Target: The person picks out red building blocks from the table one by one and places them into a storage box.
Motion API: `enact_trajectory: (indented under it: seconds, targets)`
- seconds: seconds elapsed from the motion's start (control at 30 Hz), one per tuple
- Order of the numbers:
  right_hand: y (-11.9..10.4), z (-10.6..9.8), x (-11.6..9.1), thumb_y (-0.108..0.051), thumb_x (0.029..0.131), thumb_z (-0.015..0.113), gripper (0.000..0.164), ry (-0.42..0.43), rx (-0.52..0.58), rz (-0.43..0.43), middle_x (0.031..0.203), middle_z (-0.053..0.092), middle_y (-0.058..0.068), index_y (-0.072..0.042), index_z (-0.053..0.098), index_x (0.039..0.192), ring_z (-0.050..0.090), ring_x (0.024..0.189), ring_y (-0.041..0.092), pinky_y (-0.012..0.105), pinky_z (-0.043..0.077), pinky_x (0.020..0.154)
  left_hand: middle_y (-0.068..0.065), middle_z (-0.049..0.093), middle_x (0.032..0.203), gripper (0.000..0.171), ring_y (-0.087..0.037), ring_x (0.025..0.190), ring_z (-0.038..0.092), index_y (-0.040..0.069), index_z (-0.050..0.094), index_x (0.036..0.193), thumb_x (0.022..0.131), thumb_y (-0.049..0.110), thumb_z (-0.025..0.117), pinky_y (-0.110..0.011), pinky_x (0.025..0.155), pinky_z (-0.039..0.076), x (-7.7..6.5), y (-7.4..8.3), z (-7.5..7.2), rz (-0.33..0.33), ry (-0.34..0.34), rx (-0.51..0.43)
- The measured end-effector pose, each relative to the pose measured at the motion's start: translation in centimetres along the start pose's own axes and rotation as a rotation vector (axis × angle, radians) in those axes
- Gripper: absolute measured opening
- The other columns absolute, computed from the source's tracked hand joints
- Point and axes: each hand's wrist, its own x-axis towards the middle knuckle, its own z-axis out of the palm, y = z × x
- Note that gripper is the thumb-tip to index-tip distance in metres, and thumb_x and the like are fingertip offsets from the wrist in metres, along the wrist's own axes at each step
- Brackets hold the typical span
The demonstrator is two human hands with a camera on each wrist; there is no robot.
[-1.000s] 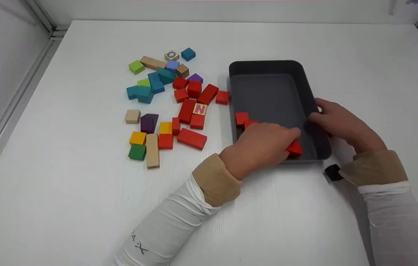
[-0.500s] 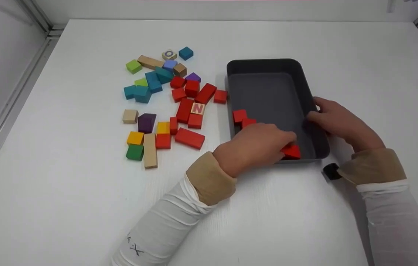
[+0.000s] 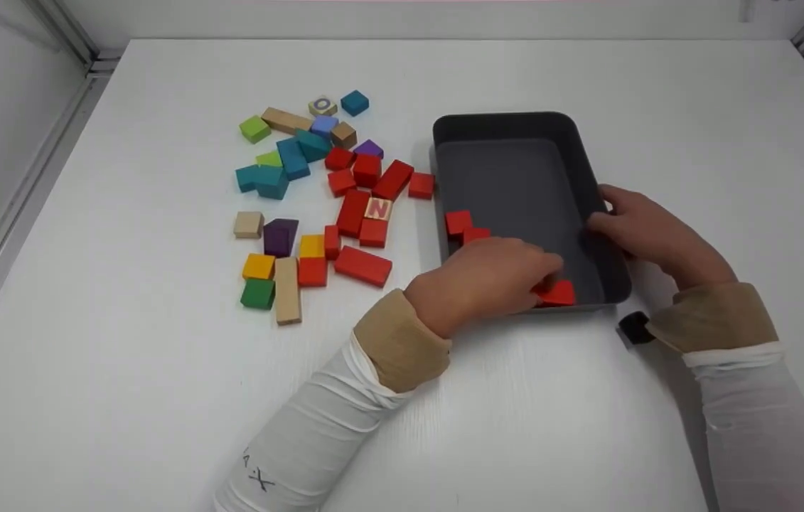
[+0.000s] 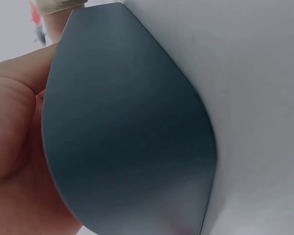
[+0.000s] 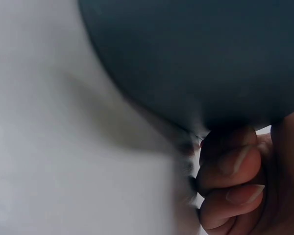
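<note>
My left hand [image 3: 490, 277] reaches over the near wall into the dark grey tray [image 3: 505, 185]. Its curled fingers hold a red block [image 3: 558, 293] at the tray's near end, partly covered by the hand. Two more red blocks, one at the left wall [image 3: 458, 223] and one beside it [image 3: 475, 235], lie just beyond the knuckles. My right hand [image 3: 657, 231] grips the tray's right rim, thumb inside and fingers outside. Both wrist views are mostly filled by the tray's outer wall [image 4: 127, 107]; curled fingertips [image 5: 235, 161] show under it in the right wrist view.
Left of the tray lie several coloured blocks on the white table [image 3: 160, 355], among them a red plank [image 3: 363, 266], a teal block [image 3: 271, 182] and a natural wood plank [image 3: 288, 290]. One red block [image 3: 421, 185] sits close to the tray's left wall. White walls stand behind and left.
The red block under my left fingers has turned and shifted slightly left along the near wall, with the hand. My right hand keeps its grip on the rim. The head view has drifted slightly.
</note>
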Motion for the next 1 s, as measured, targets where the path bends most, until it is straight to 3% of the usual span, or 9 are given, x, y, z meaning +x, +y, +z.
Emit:
enact_trajectory:
  seconds: [0.33,0.53,0.73,1.0]
  targets:
    - [0.1,-0.1,0.0,-0.024,0.1,0.044,0.053,0.002,-0.004,0.005,0.097,0.057,0.006,-0.008,0.04,0.151,0.058,0.078,0.014,0.03,0.049,0.064,0.004,0.071,0.111,0.02,-0.012,0.1,0.063,0.02,0.071,0.12,0.104,0.021,0.062,-0.028,0.092,0.054,0.1,0.1,-0.1,0.006,-0.01,0.033]
    - [0.1,-0.1,0.0,-0.024,0.101,0.043,0.053,0.0,-0.002,0.001,0.102,0.059,0.008,-0.007,0.04,0.151,0.058,0.081,0.014,0.03,0.049,0.065,0.003,0.071,0.116,0.024,-0.012,0.105,0.065,0.022,0.07,0.126,0.105,0.022,0.059,-0.03,0.095,0.056,-0.3,0.6,-0.2,-0.008,0.008,0.096]
    - [0.0,-0.1,0.0,-0.023,0.1,0.043,0.053,0.003,0.009,0.0,0.108,0.062,0.01,-0.008,0.041,0.151,0.059,0.083,0.013,0.029,0.05,0.068,0.001,0.067,0.125,0.031,-0.013,0.111,0.064,0.024,0.065,0.136,0.106,0.027,0.058,-0.034,0.097,0.057,-1.2,0.9,-1.2,-0.042,0.024,0.153]
    - [-0.1,-0.1,-0.1,-0.023,0.101,0.042,0.056,-0.001,0.0,-0.008,0.123,0.059,0.018,-0.008,0.037,0.155,0.06,0.087,0.013,0.027,0.05,0.072,0.0,0.066,0.131,0.043,-0.015,0.117,0.063,0.022,0.059,0.143,0.103,0.037,0.063,-0.036,0.103,0.055,-3.1,-0.3,-3.3,-0.124,-0.03,0.059]
